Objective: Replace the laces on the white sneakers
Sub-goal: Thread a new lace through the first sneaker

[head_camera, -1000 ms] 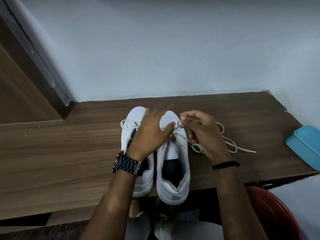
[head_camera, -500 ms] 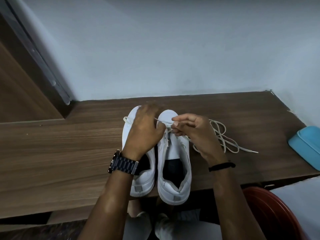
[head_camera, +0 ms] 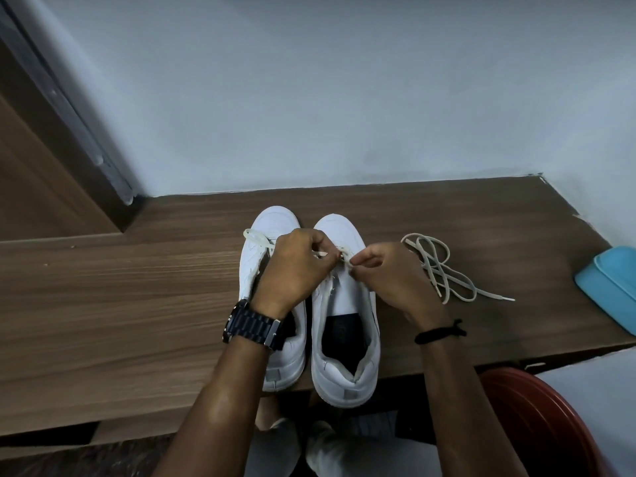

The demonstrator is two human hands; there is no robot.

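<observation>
**Hands pinch a lace over the right sneaker**

Both hands, left hand [head_camera: 292, 270] and right hand [head_camera: 389, 277], pinch a lace [head_camera: 340, 257] at the right sneaker [head_camera: 344, 325]. It stands just right of the left sneaker [head_camera: 272, 228] on the wooden surface [head_camera: 120, 304]. A loose lace [head_camera: 444, 270] lies further right.

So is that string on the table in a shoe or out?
Out. The loose lace lies tangled on the wooden table, right of the right sneaker, touching neither shoe and through no holes.
</observation>
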